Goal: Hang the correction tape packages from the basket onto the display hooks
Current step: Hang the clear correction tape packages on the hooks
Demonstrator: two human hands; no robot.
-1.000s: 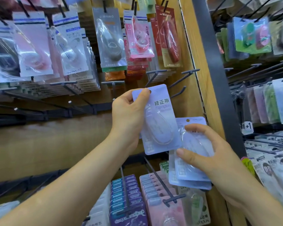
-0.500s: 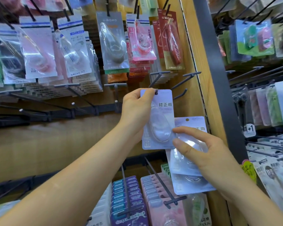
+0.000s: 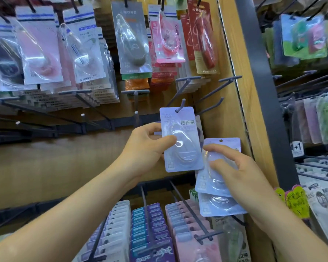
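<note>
The left hand (image 3: 146, 148) pinches 1 lavender correction tape package (image 3: 180, 140) by its edge, its hole threaded on the tip of a display hook (image 3: 182, 104). The right hand (image 3: 235, 174) grips a fanned stack of matching packages (image 3: 216, 203) just beside it, lower right.

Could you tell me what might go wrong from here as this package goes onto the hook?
1. The package has only just caught the hook tip; if the left hand lets go before pushing it back, it may slide off.
2. The right hand pinches a fanned stack of packages; the lowest could slip out.
3. The neighbouring bare hooks jut toward the hands and could snag them.
</note>
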